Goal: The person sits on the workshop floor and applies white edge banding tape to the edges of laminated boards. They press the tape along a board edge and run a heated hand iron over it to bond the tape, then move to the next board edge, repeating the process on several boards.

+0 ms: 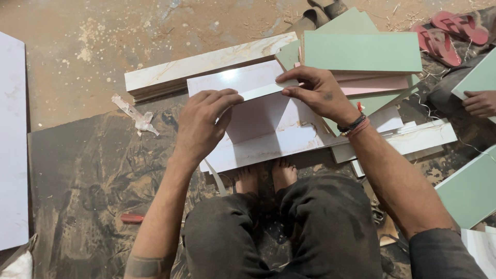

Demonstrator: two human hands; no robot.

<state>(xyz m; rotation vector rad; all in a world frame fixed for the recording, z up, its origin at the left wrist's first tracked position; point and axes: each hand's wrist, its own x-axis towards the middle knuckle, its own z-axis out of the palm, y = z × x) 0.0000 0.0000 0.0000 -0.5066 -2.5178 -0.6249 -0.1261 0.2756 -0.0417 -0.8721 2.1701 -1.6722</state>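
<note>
**Edge strip half laid along the white panel**

The fingers of the left hand are pinched together on one end of a thin, pale, glossy edge-banding strip; the fingers of the right hand are clamped on its other end, at about two o'clock from the left. The strip runs taut between them, just above the far edge of a glossy white rectangular laminated panel that stands on the floor in front of the person's bare feet.

By my judgement the strip is lined up but not yet pressed flat along its length; a loose tail hangs at six o'clock from the left hand.

At twelve o'clock lies a marble-patterned board; at one to two o'clock, a stack of mint-green and pink boards. Another person's hand rests on a green board at three o'clock. The dusty brown workshop floor carries sawdust, crumpled tape scraps and red sandals.
</note>
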